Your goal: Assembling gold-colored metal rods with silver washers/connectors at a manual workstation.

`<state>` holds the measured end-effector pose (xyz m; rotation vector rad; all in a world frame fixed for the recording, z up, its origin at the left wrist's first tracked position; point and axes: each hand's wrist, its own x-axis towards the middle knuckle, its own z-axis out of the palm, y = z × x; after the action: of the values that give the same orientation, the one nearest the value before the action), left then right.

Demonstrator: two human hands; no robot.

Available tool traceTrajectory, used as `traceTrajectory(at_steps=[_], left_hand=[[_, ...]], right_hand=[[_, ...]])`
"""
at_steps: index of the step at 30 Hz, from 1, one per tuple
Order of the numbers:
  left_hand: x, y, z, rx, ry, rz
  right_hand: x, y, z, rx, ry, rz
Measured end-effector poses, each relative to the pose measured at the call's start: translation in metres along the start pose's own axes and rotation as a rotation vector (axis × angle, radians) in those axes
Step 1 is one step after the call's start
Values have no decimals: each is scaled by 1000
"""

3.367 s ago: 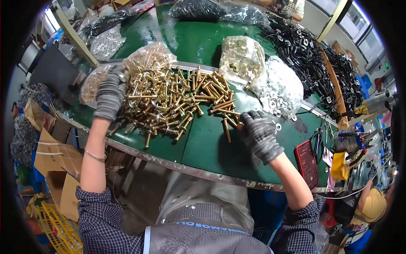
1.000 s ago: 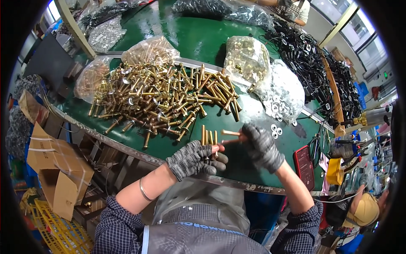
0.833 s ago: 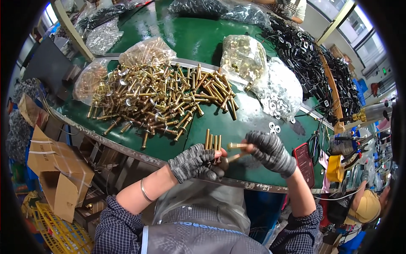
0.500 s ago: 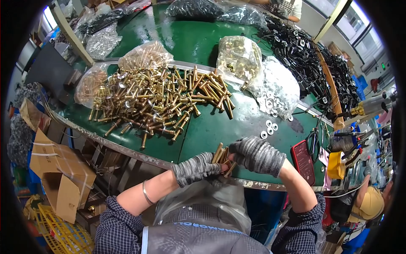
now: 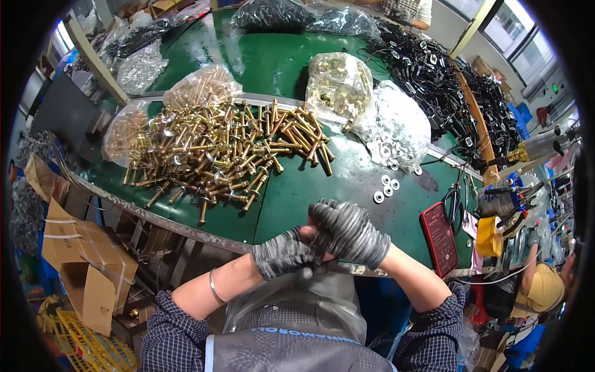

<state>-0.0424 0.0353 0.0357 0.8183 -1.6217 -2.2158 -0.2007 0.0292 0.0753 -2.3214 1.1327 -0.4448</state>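
My two hands meet at the front edge of the green table, both in grey knitted gloves. My left hand [image 5: 284, 255] is closed; its fingers curl round the long brass-coloured bolts seen in it a moment ago, now largely covered. A blurred rounded end [image 5: 305, 273] pokes out below it. My right hand [image 5: 349, 232] lies over the left one with its fingers curled in, and whatever it pinches is hidden. Beyond them spreads a big pile of brass-coloured bolts [image 5: 211, 149], many carrying washers. Several loose washers [image 5: 387, 188] lie to the right of the pile.
A clear bag of brass-coloured nuts [image 5: 339, 87] and a bag of washers [image 5: 403, 127] stand behind. Black cabled parts [image 5: 421, 74] heap up at the back right. A red phone [image 5: 439, 239] and a yellow tape roll [image 5: 489, 235] lie right. A cardboard box [image 5: 90, 273] stands lower left.
My right hand has shifted left and closed over my left hand, covering the bolts that stuck out between them. The whole view has shifted slightly.
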Motion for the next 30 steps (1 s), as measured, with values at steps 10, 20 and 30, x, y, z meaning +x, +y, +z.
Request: traceTrajectory(at_steps=[10, 20, 30], left_hand=[[-3, -3, -18, -463, 12, -213], [8, -15, -21, -583, -122, -60], [1, -16, -25, -528, -97, -74]], right_hand=[[22, 58, -19, -46, 330, 220], [-3, 115, -6, -657, 247, 469], [21, 99, -23, -466, 446, 180]])
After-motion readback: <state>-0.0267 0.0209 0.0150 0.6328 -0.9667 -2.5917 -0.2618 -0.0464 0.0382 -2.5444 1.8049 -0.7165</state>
